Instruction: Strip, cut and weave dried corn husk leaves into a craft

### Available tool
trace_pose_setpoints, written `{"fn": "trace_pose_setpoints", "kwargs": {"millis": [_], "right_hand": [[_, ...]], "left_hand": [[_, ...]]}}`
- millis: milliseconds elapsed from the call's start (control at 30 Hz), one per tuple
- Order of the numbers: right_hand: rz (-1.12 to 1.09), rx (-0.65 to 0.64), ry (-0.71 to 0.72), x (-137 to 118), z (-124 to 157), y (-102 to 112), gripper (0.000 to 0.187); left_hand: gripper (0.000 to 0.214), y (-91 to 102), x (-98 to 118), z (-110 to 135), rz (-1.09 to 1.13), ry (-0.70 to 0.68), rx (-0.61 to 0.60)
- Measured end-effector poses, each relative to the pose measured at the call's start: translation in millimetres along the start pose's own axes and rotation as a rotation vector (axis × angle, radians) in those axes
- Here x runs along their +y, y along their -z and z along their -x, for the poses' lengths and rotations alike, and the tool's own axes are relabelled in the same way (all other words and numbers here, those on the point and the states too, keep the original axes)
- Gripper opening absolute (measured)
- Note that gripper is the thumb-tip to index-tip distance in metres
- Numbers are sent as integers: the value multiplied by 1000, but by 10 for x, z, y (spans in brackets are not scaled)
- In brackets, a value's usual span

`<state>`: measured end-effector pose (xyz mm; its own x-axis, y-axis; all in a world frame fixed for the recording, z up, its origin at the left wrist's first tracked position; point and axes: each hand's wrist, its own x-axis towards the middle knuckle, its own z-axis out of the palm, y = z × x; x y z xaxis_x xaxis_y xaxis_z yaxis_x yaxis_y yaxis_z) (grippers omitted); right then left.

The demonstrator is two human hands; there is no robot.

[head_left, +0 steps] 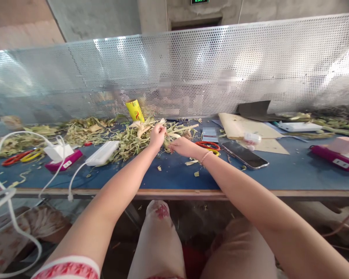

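Observation:
Both of my hands are over a heap of dried plant stalks and leaves [128, 141] on the blue table. My left hand [157, 135] is closed in a pinch, its fingertips at a pale dry leaf or husk [144, 128]. Just to its right, my right hand [182, 147] has its fingers pinched together at the stalks; whatever lies between the fingertips is too small to make out. Right of that hand lie red-handled scissors [208, 145], partly covered by my wrist. Small plant scraps [196, 174] are scattered in front.
A perforated metal screen [192, 69] stands along the table's back, with people blurred behind it. A yellow can [135, 110] leans near the heap. On the left are a white power bank [102, 153] with cable and a purple box [64, 160]; on the right, a phone [244, 154] and cardboard [247, 126].

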<state>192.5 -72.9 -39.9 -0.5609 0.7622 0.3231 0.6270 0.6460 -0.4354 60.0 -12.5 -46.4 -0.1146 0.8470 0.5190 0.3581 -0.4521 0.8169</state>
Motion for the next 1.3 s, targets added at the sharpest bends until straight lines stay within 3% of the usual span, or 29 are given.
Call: {"fn": "trace_pose_setpoints", "kwargs": {"millis": [233,533,833,933,1067,1300], "right_hand": [[88,-78,39,-73,18,6,35],[80,-168,113,-24,24,2,32],[-145,-183,57,-25,52,75,33],[-185,-76,-23,-24,73,162,33],[-167,210,-157,49,75,260,30],[-77,406,-42,171,30,207,21]], "left_hand": [[23,-42,25,38,22,89,53],[21,-53,80,111,-57,79,-32],[19,-40,54,70,-72,60,-72],[16,17,71,16,-63,34,-140],[10,98,96,-19,-20,-10,-219],[9,81,80,29,-60,-59,-280]]}}
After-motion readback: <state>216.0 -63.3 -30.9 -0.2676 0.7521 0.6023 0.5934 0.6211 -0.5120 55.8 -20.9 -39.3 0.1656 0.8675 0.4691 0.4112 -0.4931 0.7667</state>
